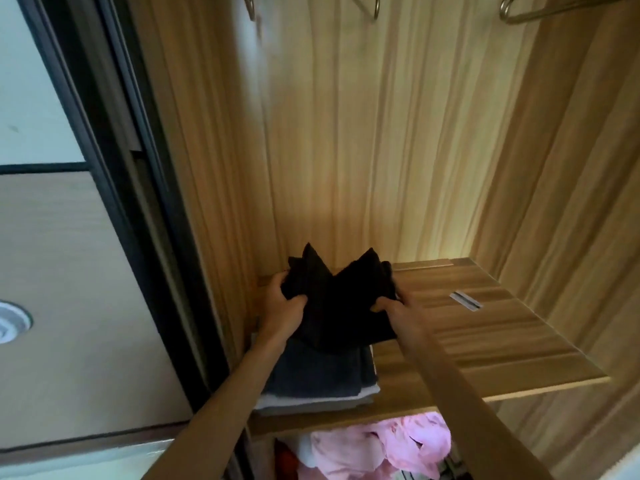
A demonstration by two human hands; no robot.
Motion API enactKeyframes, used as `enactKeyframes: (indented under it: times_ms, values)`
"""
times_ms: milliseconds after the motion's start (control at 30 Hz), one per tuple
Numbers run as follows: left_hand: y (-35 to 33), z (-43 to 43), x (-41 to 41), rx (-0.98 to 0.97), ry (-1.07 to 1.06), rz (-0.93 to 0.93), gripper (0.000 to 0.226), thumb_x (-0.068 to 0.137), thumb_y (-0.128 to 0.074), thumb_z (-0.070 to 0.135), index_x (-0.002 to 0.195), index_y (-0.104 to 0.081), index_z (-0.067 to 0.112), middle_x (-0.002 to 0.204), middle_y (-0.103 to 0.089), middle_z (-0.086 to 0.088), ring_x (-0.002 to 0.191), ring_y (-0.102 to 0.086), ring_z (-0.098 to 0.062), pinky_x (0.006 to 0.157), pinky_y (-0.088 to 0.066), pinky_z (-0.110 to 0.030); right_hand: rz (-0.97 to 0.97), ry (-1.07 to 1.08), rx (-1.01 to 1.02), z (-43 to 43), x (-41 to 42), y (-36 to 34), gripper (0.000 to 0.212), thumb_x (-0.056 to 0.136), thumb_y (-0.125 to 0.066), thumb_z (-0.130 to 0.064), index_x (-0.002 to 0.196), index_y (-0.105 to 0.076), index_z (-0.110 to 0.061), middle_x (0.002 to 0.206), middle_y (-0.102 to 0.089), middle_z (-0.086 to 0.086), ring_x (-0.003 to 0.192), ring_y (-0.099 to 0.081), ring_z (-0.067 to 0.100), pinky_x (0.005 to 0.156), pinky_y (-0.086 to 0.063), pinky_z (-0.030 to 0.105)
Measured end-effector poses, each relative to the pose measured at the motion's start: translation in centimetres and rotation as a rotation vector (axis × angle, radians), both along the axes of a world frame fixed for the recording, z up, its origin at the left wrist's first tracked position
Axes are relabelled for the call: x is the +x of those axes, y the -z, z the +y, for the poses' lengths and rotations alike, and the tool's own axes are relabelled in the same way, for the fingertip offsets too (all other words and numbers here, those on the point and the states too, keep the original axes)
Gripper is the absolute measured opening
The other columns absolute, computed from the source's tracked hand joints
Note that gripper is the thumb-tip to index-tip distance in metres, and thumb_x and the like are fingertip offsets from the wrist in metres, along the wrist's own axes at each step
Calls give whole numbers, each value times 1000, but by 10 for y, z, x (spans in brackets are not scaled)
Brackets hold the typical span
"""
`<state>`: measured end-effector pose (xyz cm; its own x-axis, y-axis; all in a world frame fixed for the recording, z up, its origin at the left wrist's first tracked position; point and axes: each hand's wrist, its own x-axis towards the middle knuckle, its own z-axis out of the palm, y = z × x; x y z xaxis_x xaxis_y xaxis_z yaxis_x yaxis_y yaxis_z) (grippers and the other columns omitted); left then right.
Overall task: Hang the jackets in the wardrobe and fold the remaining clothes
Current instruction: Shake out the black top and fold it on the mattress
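Observation:
A folded black garment (341, 303) is held just above a stack of folded clothes (318, 379) at the left end of the wooden wardrobe shelf (485, 337). My left hand (285, 301) grips its left edge, thumb on top. My right hand (398, 304) grips its right edge. The garment's far corners stick up. The stack beneath shows a dark grey piece on top with grey and white layers under it.
Metal hangers (519, 10) hang at the top of the wardrobe. A small grey strip (465, 301) lies on the shelf to the right. Pink clothes (381, 445) sit in the compartment below. The dark sliding door frame (145, 202) stands at the left.

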<state>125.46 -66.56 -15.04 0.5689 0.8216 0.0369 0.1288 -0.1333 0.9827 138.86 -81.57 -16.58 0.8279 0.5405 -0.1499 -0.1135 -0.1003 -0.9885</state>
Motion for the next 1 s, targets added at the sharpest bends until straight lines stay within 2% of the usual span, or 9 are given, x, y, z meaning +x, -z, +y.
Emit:
enactKeyframes:
  times_ms: [100,233,367,467,533,600,667,767,1000]
  values:
    - [13,20,11,103,-211,10,48,94,-55,-2,139,-53,16,134,-58,-5,121,-56,-22,103,-48,-37,37,-52,18,27,29,12,69,73,-65,-3,137,-53,-25,117,-68,6,106,-65,30,94,-55,48]
    - [33,32,19,205,-339,96,50,91,-49,-9,137,-54,10,135,-59,-10,125,-54,-25,102,-42,-27,-29,-212,-145,57,43,31,46,81,-65,2,121,-51,-18,108,-62,5,97,-62,25,76,-57,34]
    - [84,48,11,253,-314,340,54,93,-50,-3,144,-48,13,140,-55,-10,129,-52,-29,101,-39,-26,-199,-382,-420,65,53,68,65,80,-75,-17,137,-44,-12,129,-58,10,111,-58,25,93,-50,35]
    - [115,56,5,483,-325,538,65,89,-52,-3,150,-41,19,150,-42,-10,135,-46,-30,112,-40,-40,-490,-460,-538,75,56,72,75,85,-73,-28,146,-34,-6,138,-49,10,124,-52,25,95,-43,26]
    - [117,49,8,783,-379,659,72,82,-54,-5,149,-42,20,153,-38,-14,138,-41,-35,112,-39,-51,-773,-451,-726,83,50,70,102,82,-72,-40,155,-9,-4,152,-27,25,137,-37,35,112,-36,37]
    - [109,39,12,1001,-366,694,67,82,-51,2,147,-47,19,154,-38,-17,143,-35,-39,114,-30,-60,-1004,-434,-748,90,38,69,109,83,-68,-40,157,5,-5,160,-1,31,150,-9,44,123,-13,46]
    - [116,30,17,1112,-237,725,52,91,-46,19,143,-53,21,155,-40,-13,147,-31,-34,116,-24,-60,-1215,-456,-581,95,29,82,88,85,-57,-36,158,-15,-8,163,-7,26,152,-6,41,124,-3,47]
    - [158,18,13,1034,-92,924,47,100,-37,38,142,-54,27,155,-44,-5,147,-32,-24,117,-24,-59,-1311,-592,-510,91,19,120,60,92,-40,-41,146,-48,-15,157,-37,16,146,-34,33,119,-13,48]
    - [169,26,18,927,-103,978,53,99,-33,38,149,-45,26,158,-38,-3,147,-33,-21,110,-32,-64,-1299,-606,-559,103,22,140,59,94,-37,-42,144,-52,-13,151,-48,12,141,-42,27,118,-16,44]
